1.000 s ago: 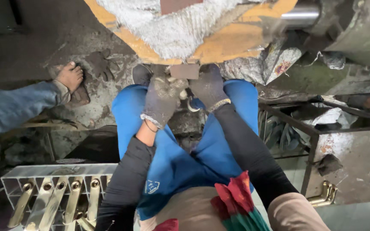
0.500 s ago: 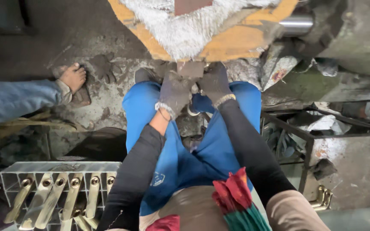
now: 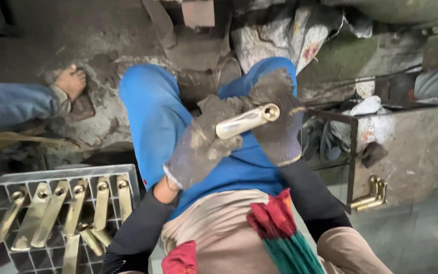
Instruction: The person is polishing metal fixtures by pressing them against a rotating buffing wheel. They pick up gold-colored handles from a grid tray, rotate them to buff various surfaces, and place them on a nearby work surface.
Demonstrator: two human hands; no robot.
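A rack [image 3: 6,187] of brass pieces stands far left. My gloved left hand [image 3: 198,147] and right hand [image 3: 277,127] have come up from the floor machine to my lap, both closed around a brass tube [image 3: 244,121]; it's out. Right, brass elbows [image 3: 372,195] lie by a grey box [image 3: 411,147]. No labels visible.

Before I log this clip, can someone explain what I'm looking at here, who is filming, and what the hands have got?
The one picture comes from a camera on a seated person's head, looking down over blue-trousered knees. Both hands wear grimy grey work gloves. The left hand and right hand together hold a shiny brass tube fitting, open end facing up. At lower left, a grey metal grid rack holds similar long brass pieces. At right, two more brass fittings lie by a rusty metal frame. Another person's bare foot rests on the dirty floor at left.
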